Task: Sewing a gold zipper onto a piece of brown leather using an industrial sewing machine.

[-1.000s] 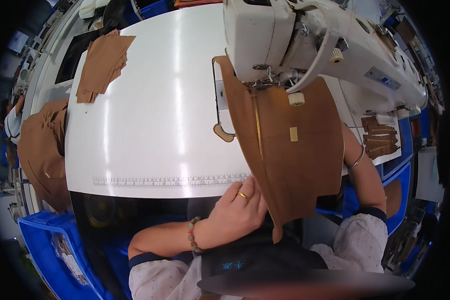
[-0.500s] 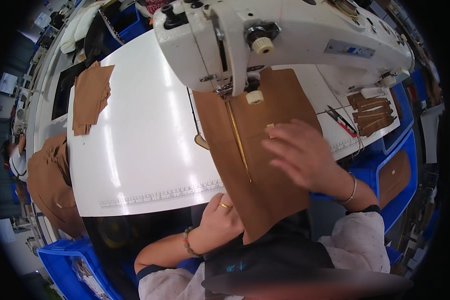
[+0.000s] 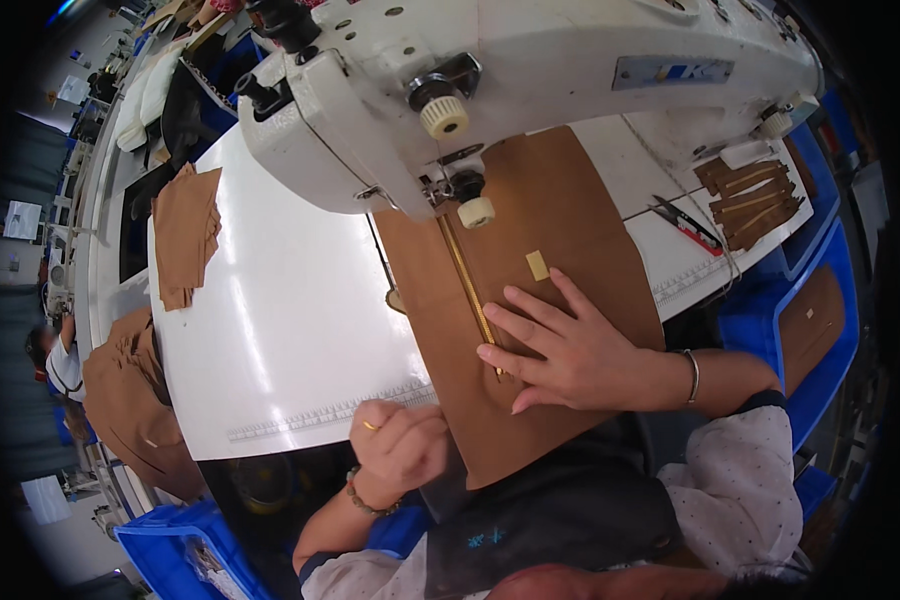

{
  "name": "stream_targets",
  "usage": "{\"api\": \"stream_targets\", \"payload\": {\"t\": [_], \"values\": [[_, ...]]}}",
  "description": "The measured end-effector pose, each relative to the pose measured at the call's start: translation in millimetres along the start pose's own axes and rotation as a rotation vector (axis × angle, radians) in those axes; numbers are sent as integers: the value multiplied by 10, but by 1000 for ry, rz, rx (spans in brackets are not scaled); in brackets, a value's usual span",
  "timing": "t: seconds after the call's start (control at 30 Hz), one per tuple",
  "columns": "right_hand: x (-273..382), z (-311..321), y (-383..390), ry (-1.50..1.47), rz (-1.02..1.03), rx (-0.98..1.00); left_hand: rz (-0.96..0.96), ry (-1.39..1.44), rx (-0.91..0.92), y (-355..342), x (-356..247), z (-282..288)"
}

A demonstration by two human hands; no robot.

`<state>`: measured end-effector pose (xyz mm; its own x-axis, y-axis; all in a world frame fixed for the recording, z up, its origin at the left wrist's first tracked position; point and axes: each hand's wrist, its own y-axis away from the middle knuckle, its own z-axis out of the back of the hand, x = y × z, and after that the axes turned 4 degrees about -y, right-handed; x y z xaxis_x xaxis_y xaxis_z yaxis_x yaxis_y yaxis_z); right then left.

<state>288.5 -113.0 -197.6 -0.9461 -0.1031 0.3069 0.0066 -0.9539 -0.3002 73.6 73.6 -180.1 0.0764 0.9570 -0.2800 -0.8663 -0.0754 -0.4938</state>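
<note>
A brown fabric panel (image 3: 570, 215) with a gold-toothed zipper (image 3: 467, 275) along it lies under the head of a white sewing machine (image 3: 560, 75). My right hand (image 3: 570, 350) rests flat on the panel with fingers spread, its fingertips by the zipper's lower end. Just beyond those fingers, a small pale yellow tag (image 3: 537, 265) sits on the cloth. Beside the panel's lower left edge is my left hand (image 3: 400, 445), curled into a fist at the table's front edge. What its fingers may hold is hidden.
Red-handled thread snips (image 3: 690, 228) and a pile of brown zipper strips (image 3: 755, 205) lie on the right. Brown pieces are stacked on the table (image 3: 300, 330) at left (image 3: 185, 235), and more brown fabric (image 3: 135, 400) hangs past its edge. Blue bins (image 3: 770, 335) flank both sides.
My right hand has come down from a blurred hover and lies spread on the panel, uncovering the tag. My left fist has moved left, away from the panel's edge. The view has shifted.
</note>
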Motion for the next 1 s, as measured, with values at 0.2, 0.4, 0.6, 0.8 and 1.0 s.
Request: {"api": "stream_targets", "payload": {"t": [0.2,0.4,0.6,0.8,1.0], "values": [[-24,97,8,15,26,50,153,-179,85,-488,129,-101],[-207,120,-120,-3,63,-21,89,-190,328,-720,244,-262],[-638,194,-553,-202,49,135,20,-189,248,-788,362,-274],[-726,238,-747,40,81,49,-140,17,230,-980,628,-287],[-752,260,-741,39,112,43,117,55,258,-972,623,-406]]}}
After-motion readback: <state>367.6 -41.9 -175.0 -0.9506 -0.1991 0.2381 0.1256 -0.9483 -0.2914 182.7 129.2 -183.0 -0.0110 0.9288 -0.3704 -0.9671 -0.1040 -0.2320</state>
